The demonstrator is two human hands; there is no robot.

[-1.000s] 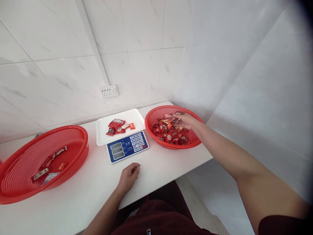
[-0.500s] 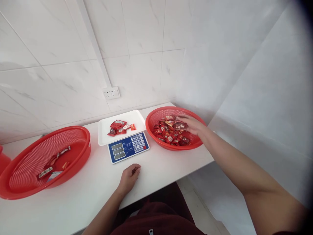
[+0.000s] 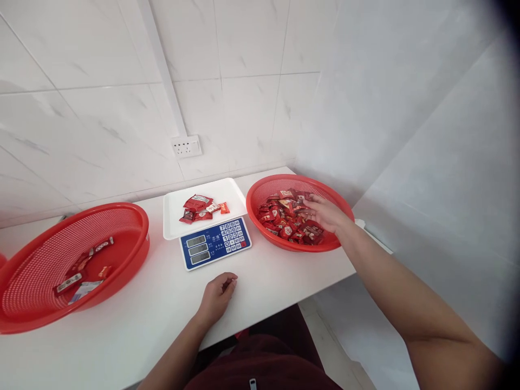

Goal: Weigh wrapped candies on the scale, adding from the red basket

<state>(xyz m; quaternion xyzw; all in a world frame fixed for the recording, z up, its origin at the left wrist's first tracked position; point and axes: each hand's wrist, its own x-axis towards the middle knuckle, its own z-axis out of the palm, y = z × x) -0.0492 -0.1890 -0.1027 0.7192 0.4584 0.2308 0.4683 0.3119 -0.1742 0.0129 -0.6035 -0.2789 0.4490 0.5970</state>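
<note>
My right hand [image 3: 325, 213] is over the right red basket [image 3: 260, 187], fingers apart above a heap of red wrapped packets [image 3: 286, 230]; nothing shows in its grip. Resting on the white table [image 3: 162, 303], my left hand [image 3: 218, 295] has its fingers curled together, and no object shows in it. In front of it stands a scale with a blue keypad panel [image 3: 215, 242] and lit displays. On the scale's white tray [image 3: 173, 203] lie several red packets [image 3: 198, 203], a whitish one and a small orange one [image 3: 224, 207].
At the left is a second red basket [image 3: 138, 214] with a few packets [image 3: 83, 265] in it. Part of another red container [image 3: 2, 260] shows at the left edge. A wall socket [image 3: 187, 146] sits behind the scale. A grey wall borders the table's right side.
The view has shifted slightly. A dark red packet that was at my right hand's fingers is no longer there, and those fingers are now spread over the heap. My left hand has stayed put.
</note>
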